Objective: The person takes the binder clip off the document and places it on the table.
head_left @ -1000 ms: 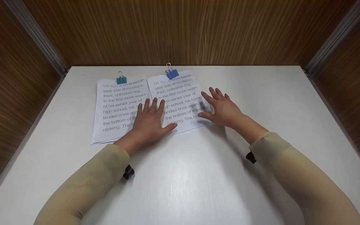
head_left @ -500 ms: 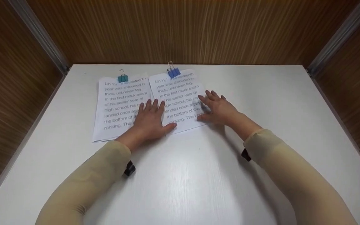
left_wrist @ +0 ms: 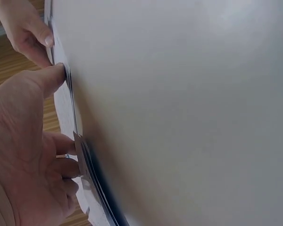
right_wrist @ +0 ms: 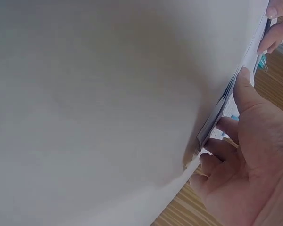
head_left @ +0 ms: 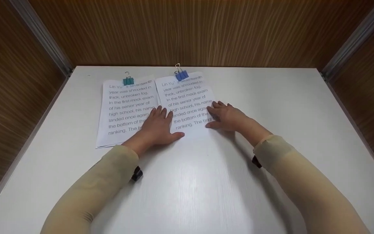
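Drawn back a touch since the earlier frames: the fingers of the left hand [head_left: 158,127], and now the right hand [head_left: 229,117] has been brought lower and inward, onto its paper.

At left of centre, the left stack [head_left: 115,110] is left lying flat on the table [head_left: 193,182], its top edge gripped by a green clip [head_left: 128,81]; its lower right corner is covered by the left hand. That hand is held loosely spread over the seam, thumb stuck out toward the right stack [head_left: 187,97]; in the left wrist view the thumb is seen touching sheet edges, and no firm pinch is shown.

Centre frame now, where the right stack is laid slightly aslant, topped by a blue clip [head_left: 181,75]. Just right of centre, its lower right side is met by the right hand, fingers relaxed and slightly bent, thumb set at the lower edge. So the right stack, it is judged, is now bracketed from both sides; whether any sheet is being lifted cannot be told.
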{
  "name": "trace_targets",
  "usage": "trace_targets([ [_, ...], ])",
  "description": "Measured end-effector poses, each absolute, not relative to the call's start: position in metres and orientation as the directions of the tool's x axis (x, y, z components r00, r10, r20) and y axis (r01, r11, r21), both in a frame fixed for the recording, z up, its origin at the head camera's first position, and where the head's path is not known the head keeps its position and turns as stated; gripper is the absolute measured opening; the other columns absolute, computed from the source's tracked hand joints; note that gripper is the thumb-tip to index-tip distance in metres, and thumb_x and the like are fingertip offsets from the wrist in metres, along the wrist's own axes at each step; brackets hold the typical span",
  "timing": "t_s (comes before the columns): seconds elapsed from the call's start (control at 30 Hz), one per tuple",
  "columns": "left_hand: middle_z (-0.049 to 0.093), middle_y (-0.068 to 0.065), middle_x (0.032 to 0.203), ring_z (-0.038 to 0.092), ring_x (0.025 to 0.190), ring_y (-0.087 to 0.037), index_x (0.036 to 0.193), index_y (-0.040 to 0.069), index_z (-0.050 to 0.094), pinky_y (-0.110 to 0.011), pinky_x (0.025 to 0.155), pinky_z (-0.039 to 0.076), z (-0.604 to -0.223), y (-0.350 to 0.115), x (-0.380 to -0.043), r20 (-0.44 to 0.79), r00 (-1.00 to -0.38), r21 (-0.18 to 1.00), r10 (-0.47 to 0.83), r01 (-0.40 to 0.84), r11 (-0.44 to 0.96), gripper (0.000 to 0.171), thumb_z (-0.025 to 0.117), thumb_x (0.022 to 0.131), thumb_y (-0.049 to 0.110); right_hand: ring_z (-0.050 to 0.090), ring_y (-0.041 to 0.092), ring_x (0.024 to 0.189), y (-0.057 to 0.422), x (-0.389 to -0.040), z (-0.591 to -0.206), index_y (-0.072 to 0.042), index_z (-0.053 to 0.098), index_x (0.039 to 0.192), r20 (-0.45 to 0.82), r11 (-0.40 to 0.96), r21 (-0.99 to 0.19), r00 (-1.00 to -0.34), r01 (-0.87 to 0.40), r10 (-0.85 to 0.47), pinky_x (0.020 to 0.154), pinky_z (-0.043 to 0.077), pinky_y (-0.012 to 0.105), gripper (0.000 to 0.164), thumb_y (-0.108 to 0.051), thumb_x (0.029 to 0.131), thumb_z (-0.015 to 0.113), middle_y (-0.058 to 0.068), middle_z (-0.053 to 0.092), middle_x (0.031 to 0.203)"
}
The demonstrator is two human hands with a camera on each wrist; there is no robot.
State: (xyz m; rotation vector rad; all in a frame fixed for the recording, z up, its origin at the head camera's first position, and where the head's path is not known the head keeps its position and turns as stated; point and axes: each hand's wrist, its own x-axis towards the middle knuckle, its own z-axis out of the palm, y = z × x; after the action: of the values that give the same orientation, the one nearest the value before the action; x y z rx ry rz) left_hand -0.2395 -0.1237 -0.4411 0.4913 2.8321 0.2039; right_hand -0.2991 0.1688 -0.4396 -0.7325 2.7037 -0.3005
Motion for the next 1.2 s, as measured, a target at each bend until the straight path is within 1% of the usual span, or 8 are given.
trace_targets([
  [0.23, 0.018, -0.027, 0.172, 0.012, 0.161, -0.042, 0.168, -0.001, 0.022, -0.048, 0.131, 0.004, -0.440, -0.122, -0.241, -0.251, -0.896, 0.194, 0.366, 0.323, 0.926, 0.107, 0.050, 0.097, 0.074, 0.021, 0.042, 0.159, 0.170, -0.294, -0.438, -0.009, 0.036, 0.166, -0.243, 0.852, -0.231, -0.821, -0.469, -0.517, 0.128, 0.019, 0.060, 0.085, -0.055, 0.101, 0.067, 0.022, 0.025, 0.171],
  [0.43, 0.016, -0.027, 0.173, 0.012, 0.161, -0.042, 0.168, 0.000, 0.021, -0.047, 0.131, 0.006, -0.440, -0.123, -0.242, -0.271, -0.884, 0.202, 0.381, 0.335, 0.920, 0.107, 0.051, 0.096, 0.074, 0.024, 0.044, 0.158, 0.171, -0.288, -0.438, -0.009, 0.035, 0.166, -0.252, 0.864, -0.209, -0.828, -0.458, -0.501, 0.127, 0.022, 0.058, 0.086, -0.057, 0.101, 0.065, 0.022, 0.025, 0.171],
  [0.53, 0.015, -0.026, 0.173, 0.012, 0.161, -0.041, 0.168, 0.000, 0.021, -0.047, 0.131, 0.007, -0.441, -0.122, -0.243, -0.268, -0.879, 0.207, 0.394, 0.346, 0.915, 0.108, 0.051, 0.096, 0.074, 0.026, 0.045, 0.157, 0.173, -0.284, -0.438, -0.009, 0.035, 0.166, -0.244, 0.869, -0.208, -0.837, -0.448, -0.490, 0.127, 0.024, 0.058, 0.086, -0.056, 0.101, 0.067, 0.022, 0.026, 0.171],
  [0.77, 0.012, -0.026, 0.174, 0.008, 0.162, -0.042, 0.168, 0.000, 0.018, -0.047, 0.131, 0.007, -0.442, -0.118, -0.241, -0.291, -0.866, 0.230, 0.408, 0.351, 0.908, 0.109, 0.051, 0.096, 0.075, 0.029, 0.057, 0.151, 0.178, -0.275, -0.437, -0.009, 0.038, 0.165, -0.235, 0.873, -0.199, -0.843, -0.446, -0.484, 0.125, 0.027, 0.061, 0.086, -0.056, 0.100, 0.069, 0.022, 0.029, 0.170],
  [0.97, 0.013, -0.024, 0.174, 0.008, 0.161, -0.043, 0.168, 0.001, 0.019, -0.047, 0.131, 0.008, -0.440, -0.114, -0.237, -0.290, -0.862, 0.230, 0.415, 0.359, 0.905, 0.107, 0.053, 0.096, 0.073, 0.031, 0.056, 0.151, 0.186, -0.270, -0.438, -0.005, 0.041, 0.163, -0.213, 0.850, -0.218, -0.827, -0.479, -0.521, 0.125, 0.027, 0.059, 0.086, -0.056, 0.099, 0.070, 0.024, 0.031, 0.169],
  [1.2, 0.011, -0.026, 0.174, 0.008, 0.161, -0.043, 0.168, 0.000, 0.018, -0.046, 0.131, 0.007, -0.440, -0.110, -0.232, -0.292, -0.850, 0.223, 0.438, 0.385, 0.896, 0.108, 0.052, 0.097, 0.073, 0.029, 0.051, 0.153, 0.192, -0.261, -0.439, -0.007, 0.038, 0.163, -0.233, 0.860, -0.250, -0.835, -0.444, -0.499, 0.126, 0.027, 0.057, 0.089, -0.057, 0.098, 0.071, 0.021, 0.028, 0.171],
])
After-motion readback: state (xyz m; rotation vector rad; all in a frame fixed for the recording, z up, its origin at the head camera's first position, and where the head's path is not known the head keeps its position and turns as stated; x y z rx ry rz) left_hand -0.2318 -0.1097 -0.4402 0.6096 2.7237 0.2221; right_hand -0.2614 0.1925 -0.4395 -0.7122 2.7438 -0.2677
